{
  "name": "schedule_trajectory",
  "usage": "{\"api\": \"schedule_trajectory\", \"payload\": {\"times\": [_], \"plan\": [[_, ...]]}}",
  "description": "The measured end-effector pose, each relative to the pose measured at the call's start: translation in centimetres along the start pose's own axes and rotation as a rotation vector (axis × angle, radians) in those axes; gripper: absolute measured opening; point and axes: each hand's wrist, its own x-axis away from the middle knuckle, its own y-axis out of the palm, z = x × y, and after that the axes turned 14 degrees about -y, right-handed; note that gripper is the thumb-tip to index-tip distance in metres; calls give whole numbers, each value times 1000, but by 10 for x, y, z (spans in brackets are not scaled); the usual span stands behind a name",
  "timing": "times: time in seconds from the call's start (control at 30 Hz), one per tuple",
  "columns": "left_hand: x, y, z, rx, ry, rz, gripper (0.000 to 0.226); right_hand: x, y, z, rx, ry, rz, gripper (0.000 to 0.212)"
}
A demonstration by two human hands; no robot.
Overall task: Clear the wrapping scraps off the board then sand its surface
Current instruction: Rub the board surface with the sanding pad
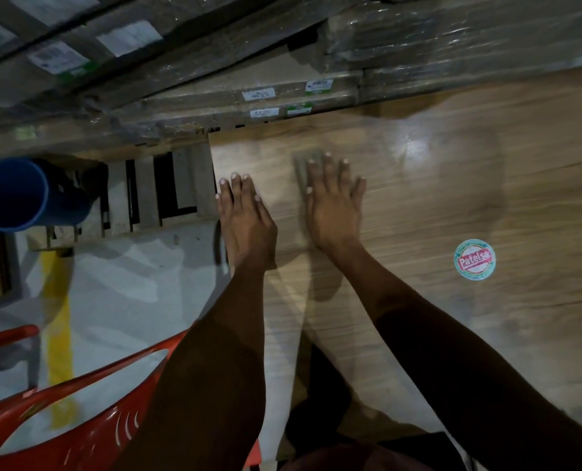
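Dim storeroom; board (419, 198) scrap-free, sanding underway: right hand (334, 205) flat on sandpaper (303, 164), left hand (245, 215) flat, bracing; next, stroke onward.

Colours before you: the board (419, 205) is light brown with fine wood-grain streaks and a pale glare patch. Its round sticker (474, 259) has a teal rim and red lettering on white. The sanding pad (304, 164) under your right hand (334, 212) is dull grey-green. The pipe (21, 195) is blue, the chair (78, 409) red, the floor (119, 294) grey with a yellow stripe (60, 334).
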Motion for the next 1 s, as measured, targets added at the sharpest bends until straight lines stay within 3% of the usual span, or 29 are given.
{"api": "schedule_trajectory", "payload": {"times": [0.13,0.3,0.37,0.53,0.63,0.73,0.83,1.0], "plan": [[0,1,-1,3,4,13,51,4,1,-13,-34,225,60,59],[-2,2,-3,7,12,11,50,32,18,-35,46,-163,-51,64],[-1,2,-3,-2,17,23,50,38,17,-24,22,-184,-52,65],[1,1,0,8,23,40,51,33,7,-4,-14,39,0,60],[2,1,-2,7,19,40,51,33,12,-25,-30,171,21,61],[-1,2,-4,1,29,25,52,47,22,-49,-18,0,-34,63],[-1,1,-3,-2,24,23,51,57,21,-29,-1,-164,-56,64],[1,2,-2,-27,28,41,52,56,12,-6,-24,89,31,61]]}}
